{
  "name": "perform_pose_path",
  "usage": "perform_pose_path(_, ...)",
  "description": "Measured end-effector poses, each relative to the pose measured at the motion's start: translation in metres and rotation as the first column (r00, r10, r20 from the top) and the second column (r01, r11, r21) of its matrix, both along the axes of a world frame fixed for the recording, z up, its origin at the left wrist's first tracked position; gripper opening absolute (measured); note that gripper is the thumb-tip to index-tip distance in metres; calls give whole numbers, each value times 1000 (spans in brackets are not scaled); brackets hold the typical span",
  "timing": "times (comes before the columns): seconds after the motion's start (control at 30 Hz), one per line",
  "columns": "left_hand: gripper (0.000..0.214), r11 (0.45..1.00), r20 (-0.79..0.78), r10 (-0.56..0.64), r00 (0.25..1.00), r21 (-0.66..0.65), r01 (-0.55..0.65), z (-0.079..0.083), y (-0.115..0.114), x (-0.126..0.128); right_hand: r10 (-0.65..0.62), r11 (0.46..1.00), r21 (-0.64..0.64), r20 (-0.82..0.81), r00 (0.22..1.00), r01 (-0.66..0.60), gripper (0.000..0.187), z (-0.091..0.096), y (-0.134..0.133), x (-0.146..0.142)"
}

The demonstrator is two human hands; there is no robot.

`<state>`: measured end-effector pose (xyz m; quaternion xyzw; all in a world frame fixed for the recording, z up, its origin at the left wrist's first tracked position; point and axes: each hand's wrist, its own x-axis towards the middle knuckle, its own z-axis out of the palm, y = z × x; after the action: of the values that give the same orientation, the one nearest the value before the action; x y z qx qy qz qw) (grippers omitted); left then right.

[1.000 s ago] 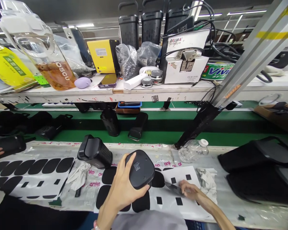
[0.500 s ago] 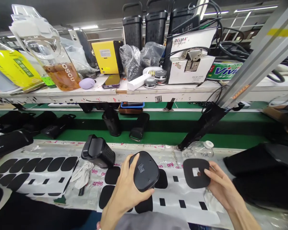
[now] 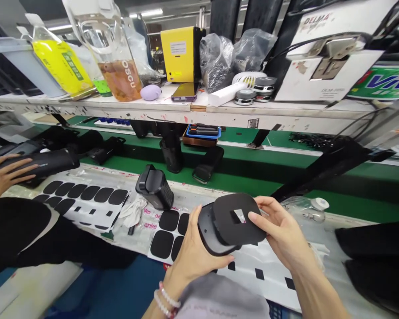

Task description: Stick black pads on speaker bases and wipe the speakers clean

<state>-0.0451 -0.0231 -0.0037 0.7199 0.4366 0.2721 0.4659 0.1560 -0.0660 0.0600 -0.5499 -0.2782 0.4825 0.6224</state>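
My left hand (image 3: pixel 194 248) is wrapped round a black speaker-like device (image 3: pixel 209 228), with its flat screwed end turned up toward me. Between the fingertips of my right hand (image 3: pixel 279 226) is a thin black rounded-square pad (image 3: pixel 226 226) with a small rectangular cutout. The pad overlaps the upper right of the device's end; whether the two touch I cannot tell. Below lies a white backing sheet (image 3: pixel 249 277) with black pads (image 3: pixel 162 244) and small black rectangles on it.
A similar black device (image 3: pixel 155 188) stands behind, beside a white glove (image 3: pixel 133 212). At left, a co-worker's hand (image 3: pixel 3 175) rests on a black cylinder-like unit (image 3: pixel 49 164). A clear jar (image 3: pixel 306 209) lies at right. A cluttered shelf (image 3: pixel 219 116) spans the view above.
My right hand has brought the pad leftward over the end of the device. My left hand has tilted the device. The view has shifted left and down.
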Motion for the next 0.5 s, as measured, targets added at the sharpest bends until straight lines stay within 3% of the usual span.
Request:
perform_pose_path(0.17,136,996,60,6,998,-87,-1,-2,1,-4,52,998,-45,63,997,-49,34,-11,3,-4)
perform_pose_path(0.5,136,992,14,-114,993,-50,114,11,20,-6,90,995,-52,130,987,-84,37,-11,10,-15)
